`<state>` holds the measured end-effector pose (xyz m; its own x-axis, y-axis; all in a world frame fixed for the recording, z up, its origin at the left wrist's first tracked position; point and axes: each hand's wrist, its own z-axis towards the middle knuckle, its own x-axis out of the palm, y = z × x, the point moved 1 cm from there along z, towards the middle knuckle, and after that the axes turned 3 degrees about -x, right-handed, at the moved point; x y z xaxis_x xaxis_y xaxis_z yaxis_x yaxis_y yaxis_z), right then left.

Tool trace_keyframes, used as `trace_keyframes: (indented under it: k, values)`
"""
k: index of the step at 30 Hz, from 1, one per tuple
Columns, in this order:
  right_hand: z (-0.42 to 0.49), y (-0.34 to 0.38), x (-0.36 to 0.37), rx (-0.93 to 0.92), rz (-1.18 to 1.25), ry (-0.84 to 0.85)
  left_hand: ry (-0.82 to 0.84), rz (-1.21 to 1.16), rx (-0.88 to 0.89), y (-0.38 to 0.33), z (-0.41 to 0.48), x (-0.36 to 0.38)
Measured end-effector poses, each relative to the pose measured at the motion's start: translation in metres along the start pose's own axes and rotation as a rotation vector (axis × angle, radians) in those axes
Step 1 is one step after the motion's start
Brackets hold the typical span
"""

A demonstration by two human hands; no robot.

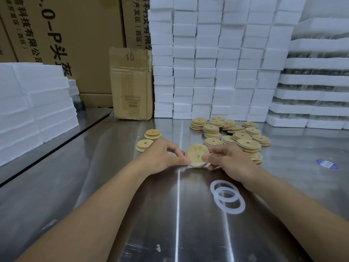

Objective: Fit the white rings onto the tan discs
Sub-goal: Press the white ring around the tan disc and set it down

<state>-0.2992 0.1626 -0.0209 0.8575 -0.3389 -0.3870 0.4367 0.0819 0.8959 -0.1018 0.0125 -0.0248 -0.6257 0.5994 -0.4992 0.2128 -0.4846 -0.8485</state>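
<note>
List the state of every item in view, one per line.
Held tan disc: tilted up, pinched between both hands.
White ring: round the held disc's rim; seating unclear.
Left hand: fingers pinch its left edge.
Right hand: fingers pinch its right edge.
Spare white rings: two, flat on table, overlapping.
Tan disc pile: loose heap behind the hands.
Small disc stacks: two, left of hands.

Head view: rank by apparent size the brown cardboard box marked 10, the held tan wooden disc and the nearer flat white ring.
1. Brown cardboard box marked 10.
2. Nearer flat white ring.
3. Held tan wooden disc.
The ring looks slightly wider and lies closer to the camera, so 2 and 3 are unsure.
</note>
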Motion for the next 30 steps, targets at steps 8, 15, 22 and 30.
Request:
trace_keyframes:
  k: [8, 15, 22, 30]
  values:
    - [-0.004, 0.002, 0.000, -0.019, 0.052, 0.012, -0.010, 0.032, -0.025, -0.005, -0.005, 0.002]
    - [-0.003, 0.002, 0.000, 0.011, 0.078, 0.006, 0.038, 0.090, -0.001, -0.006, -0.003, 0.006]
    - [-0.004, 0.006, 0.000, 0.071, 0.206, -0.096, -0.043, 0.069, 0.005, -0.013, -0.005, 0.009]
    - [-0.004, 0.015, 0.005, 0.041, 0.211, -0.129, -0.061, -0.028, -0.064, -0.024, -0.006, 0.010]
